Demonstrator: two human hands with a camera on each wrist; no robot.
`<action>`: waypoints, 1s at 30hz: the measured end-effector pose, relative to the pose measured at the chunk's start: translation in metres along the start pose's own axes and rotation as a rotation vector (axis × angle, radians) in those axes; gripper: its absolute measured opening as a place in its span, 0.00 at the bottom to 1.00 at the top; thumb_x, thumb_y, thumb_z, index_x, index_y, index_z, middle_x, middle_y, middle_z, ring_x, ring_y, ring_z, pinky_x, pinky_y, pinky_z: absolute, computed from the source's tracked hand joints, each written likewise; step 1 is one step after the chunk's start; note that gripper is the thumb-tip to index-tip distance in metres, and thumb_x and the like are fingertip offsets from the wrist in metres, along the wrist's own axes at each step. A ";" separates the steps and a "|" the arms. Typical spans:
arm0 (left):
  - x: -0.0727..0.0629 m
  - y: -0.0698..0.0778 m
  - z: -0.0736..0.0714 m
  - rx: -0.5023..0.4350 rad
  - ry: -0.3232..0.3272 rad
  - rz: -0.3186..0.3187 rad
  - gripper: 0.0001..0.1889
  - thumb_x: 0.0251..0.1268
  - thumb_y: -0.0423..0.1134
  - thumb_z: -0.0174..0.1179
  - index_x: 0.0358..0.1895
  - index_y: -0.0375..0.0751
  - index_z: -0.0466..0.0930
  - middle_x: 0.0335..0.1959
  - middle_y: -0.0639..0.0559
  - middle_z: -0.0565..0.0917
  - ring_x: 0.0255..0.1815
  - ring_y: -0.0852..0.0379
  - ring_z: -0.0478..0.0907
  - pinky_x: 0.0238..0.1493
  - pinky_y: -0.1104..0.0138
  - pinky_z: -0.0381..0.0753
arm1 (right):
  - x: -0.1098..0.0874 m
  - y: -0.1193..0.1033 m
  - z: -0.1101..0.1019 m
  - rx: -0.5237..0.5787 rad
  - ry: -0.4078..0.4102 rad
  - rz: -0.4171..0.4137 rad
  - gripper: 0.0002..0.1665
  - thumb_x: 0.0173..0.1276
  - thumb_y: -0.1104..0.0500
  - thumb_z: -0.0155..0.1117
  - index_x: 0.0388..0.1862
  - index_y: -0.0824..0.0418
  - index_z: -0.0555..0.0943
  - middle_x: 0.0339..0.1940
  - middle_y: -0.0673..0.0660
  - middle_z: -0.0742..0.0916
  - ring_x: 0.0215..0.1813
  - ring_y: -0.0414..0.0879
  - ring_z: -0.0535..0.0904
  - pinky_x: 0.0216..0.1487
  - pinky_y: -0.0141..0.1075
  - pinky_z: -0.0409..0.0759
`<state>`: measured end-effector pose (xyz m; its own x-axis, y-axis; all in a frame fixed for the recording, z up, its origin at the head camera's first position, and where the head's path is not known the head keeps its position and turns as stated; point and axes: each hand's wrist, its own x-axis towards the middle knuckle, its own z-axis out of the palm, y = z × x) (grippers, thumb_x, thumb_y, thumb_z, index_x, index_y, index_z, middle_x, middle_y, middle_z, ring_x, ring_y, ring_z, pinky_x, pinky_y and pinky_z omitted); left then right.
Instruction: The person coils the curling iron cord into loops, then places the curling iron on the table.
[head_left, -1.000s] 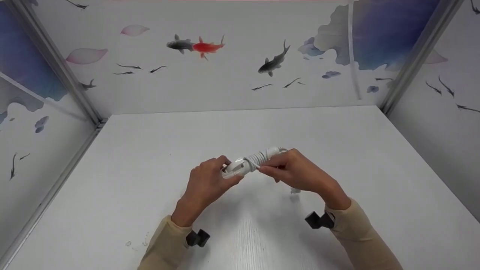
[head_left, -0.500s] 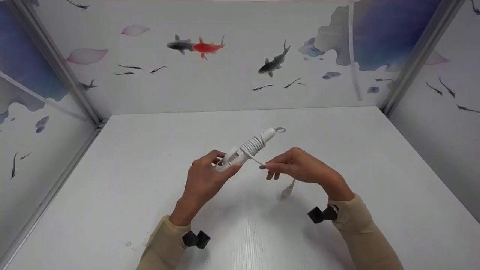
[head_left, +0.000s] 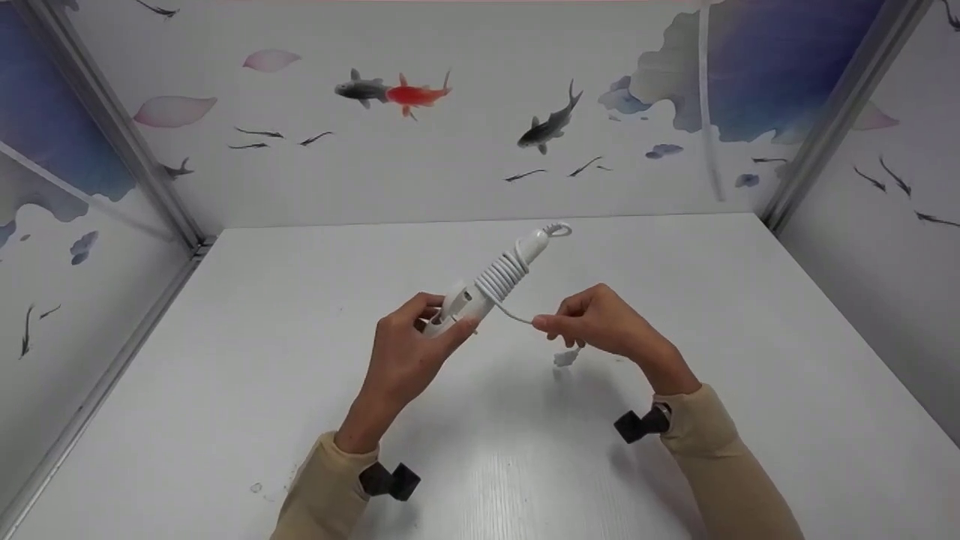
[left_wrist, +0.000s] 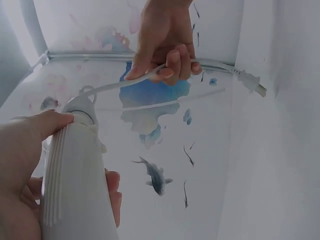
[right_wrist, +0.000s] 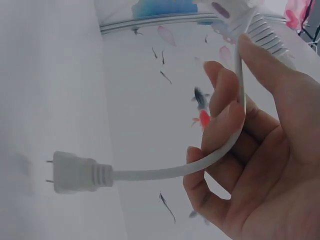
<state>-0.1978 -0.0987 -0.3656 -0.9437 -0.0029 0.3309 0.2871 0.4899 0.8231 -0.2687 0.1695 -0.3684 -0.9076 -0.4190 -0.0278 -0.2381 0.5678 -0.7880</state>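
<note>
My left hand (head_left: 409, 341) grips the lower end of a white appliance shaped like a hair iron (head_left: 466, 301), which tilts up to the right. White power cord (head_left: 502, 277) is wound in several turns round its upper part, with a small loop at the tip. In the left wrist view the thumb lies along the appliance's ribbed white body (left_wrist: 80, 185). My right hand (head_left: 604, 326) pinches the cord's free stretch between thumb and forefinger, the other fingers curled under it. From that hand the cord ends in a two-pin plug (right_wrist: 75, 172), hanging above the table.
The white table (head_left: 300, 375) lies under both hands. Behind it stands a white panel (head_left: 465, 180) with painted fish, and side panels with metal corner posts (head_left: 825, 127) close off left and right. Black wrist cameras (head_left: 390, 480) sit at both sleeves.
The appliance has tilted up, its corded tip rising away from me. My right hand has moved off the coil to the right, drawing out a short stretch of cord; the plug has come into view.
</note>
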 end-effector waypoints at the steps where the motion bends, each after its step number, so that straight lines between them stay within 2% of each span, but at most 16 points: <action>1: -0.001 0.001 0.000 -0.009 -0.010 0.003 0.21 0.61 0.50 0.69 0.52 0.42 0.81 0.40 0.45 0.85 0.37 0.53 0.80 0.37 0.62 0.81 | 0.000 0.000 0.002 -0.004 0.010 0.012 0.22 0.64 0.40 0.70 0.24 0.56 0.87 0.22 0.53 0.84 0.27 0.45 0.76 0.35 0.38 0.77; 5: -0.002 0.002 -0.001 -0.034 -0.071 0.012 0.20 0.61 0.50 0.70 0.50 0.43 0.82 0.41 0.46 0.84 0.37 0.53 0.79 0.37 0.63 0.80 | 0.003 0.002 0.008 0.007 0.039 0.045 0.23 0.62 0.40 0.71 0.21 0.57 0.84 0.25 0.53 0.86 0.31 0.45 0.75 0.37 0.38 0.77; 8: -0.002 0.000 -0.001 -0.042 -0.125 0.009 0.18 0.60 0.50 0.70 0.49 0.45 0.82 0.42 0.47 0.84 0.37 0.53 0.79 0.37 0.63 0.79 | 0.007 0.006 0.010 0.036 0.054 0.046 0.20 0.63 0.42 0.71 0.23 0.56 0.84 0.25 0.50 0.83 0.33 0.46 0.75 0.38 0.38 0.75; 13: -0.001 -0.002 -0.003 -0.055 -0.195 0.018 0.17 0.61 0.49 0.70 0.49 0.47 0.82 0.41 0.50 0.85 0.38 0.54 0.80 0.39 0.63 0.80 | 0.014 0.020 0.009 0.090 0.047 0.008 0.15 0.65 0.48 0.71 0.32 0.59 0.86 0.31 0.55 0.87 0.35 0.45 0.78 0.44 0.40 0.78; 16: -0.001 -0.002 -0.004 -0.067 -0.236 0.033 0.16 0.60 0.49 0.70 0.48 0.48 0.83 0.40 0.52 0.85 0.37 0.55 0.79 0.39 0.63 0.80 | 0.017 0.030 0.008 0.101 0.022 -0.022 0.14 0.65 0.51 0.71 0.41 0.61 0.87 0.37 0.57 0.89 0.40 0.45 0.81 0.48 0.41 0.79; 19: -0.002 -0.003 -0.005 -0.069 -0.288 0.054 0.16 0.61 0.50 0.70 0.47 0.48 0.83 0.39 0.52 0.85 0.37 0.56 0.78 0.38 0.64 0.79 | 0.018 0.037 0.008 0.064 0.009 -0.020 0.15 0.66 0.52 0.70 0.47 0.60 0.85 0.41 0.55 0.88 0.41 0.45 0.81 0.47 0.39 0.79; 21: -0.002 -0.003 -0.006 -0.063 -0.332 0.070 0.15 0.60 0.49 0.70 0.47 0.48 0.83 0.39 0.52 0.85 0.36 0.57 0.78 0.36 0.65 0.79 | 0.018 0.039 0.008 0.029 0.020 0.000 0.11 0.66 0.56 0.67 0.43 0.61 0.83 0.36 0.54 0.85 0.37 0.44 0.78 0.41 0.37 0.77; 23: -0.003 -0.004 -0.006 -0.047 -0.381 0.096 0.16 0.60 0.50 0.70 0.47 0.48 0.83 0.39 0.53 0.85 0.35 0.57 0.78 0.36 0.66 0.79 | 0.018 0.040 0.008 0.005 0.031 -0.027 0.07 0.66 0.59 0.65 0.35 0.63 0.83 0.28 0.52 0.82 0.31 0.43 0.73 0.33 0.35 0.73; 25: -0.002 -0.005 -0.007 -0.033 -0.431 0.127 0.16 0.61 0.50 0.70 0.48 0.48 0.83 0.40 0.53 0.85 0.35 0.58 0.78 0.36 0.67 0.79 | 0.018 0.040 0.009 0.026 0.044 -0.033 0.10 0.65 0.60 0.67 0.26 0.64 0.82 0.21 0.50 0.79 0.26 0.41 0.69 0.28 0.33 0.69; 27: -0.002 -0.006 -0.007 -0.017 -0.476 0.157 0.16 0.61 0.51 0.70 0.47 0.49 0.83 0.40 0.53 0.86 0.35 0.58 0.78 0.36 0.67 0.79 | 0.018 0.039 0.010 0.070 0.050 -0.064 0.16 0.65 0.56 0.71 0.22 0.65 0.83 0.17 0.49 0.79 0.23 0.41 0.68 0.25 0.33 0.68; 30: 0.000 -0.010 -0.007 0.001 -0.537 0.184 0.15 0.61 0.52 0.69 0.45 0.49 0.84 0.39 0.55 0.86 0.35 0.59 0.78 0.38 0.68 0.78 | 0.016 0.035 0.011 0.068 0.086 -0.030 0.20 0.60 0.45 0.76 0.21 0.60 0.86 0.16 0.47 0.80 0.24 0.40 0.70 0.27 0.33 0.70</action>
<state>-0.1994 -0.1092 -0.3704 -0.8292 0.5265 0.1876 0.4551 0.4413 0.7734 -0.2880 0.1748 -0.4030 -0.9273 -0.3714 0.0472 -0.2445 0.5053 -0.8276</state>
